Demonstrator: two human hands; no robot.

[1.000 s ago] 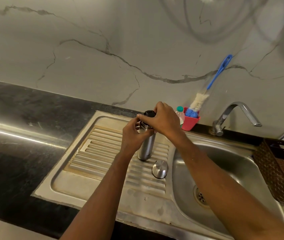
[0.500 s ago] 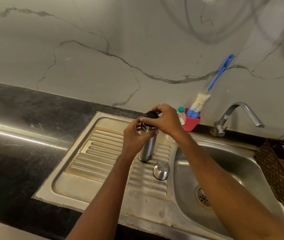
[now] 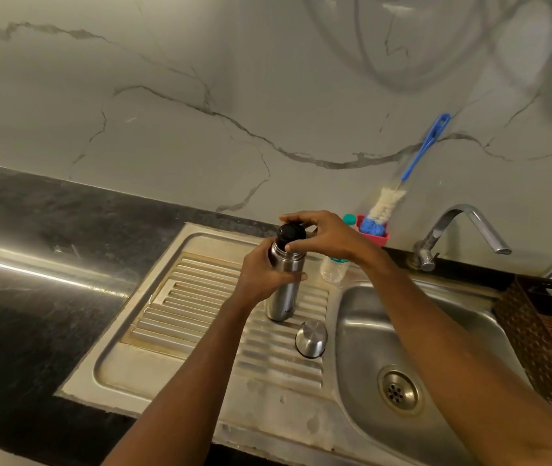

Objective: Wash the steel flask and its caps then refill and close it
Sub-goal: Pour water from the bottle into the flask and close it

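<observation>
Your left hand [image 3: 261, 274] holds the steel flask [image 3: 282, 301] tight, standing just left of the sink bowl [image 3: 365, 324]. Your right hand [image 3: 328, 238] pinches the black cap [image 3: 290, 232]. Hold it steady and turn slowly, straight.

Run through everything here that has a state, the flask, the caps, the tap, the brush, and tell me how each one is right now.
steel flask, upright on the drainboard, gripped by the left hand.
black inner cap, on the flask's mouth, pinched by the right hand.
steel outer cap, off, mouth down on the drainboard.
tap, no water running.
bottle brush, standing in the red holder.
</observation>
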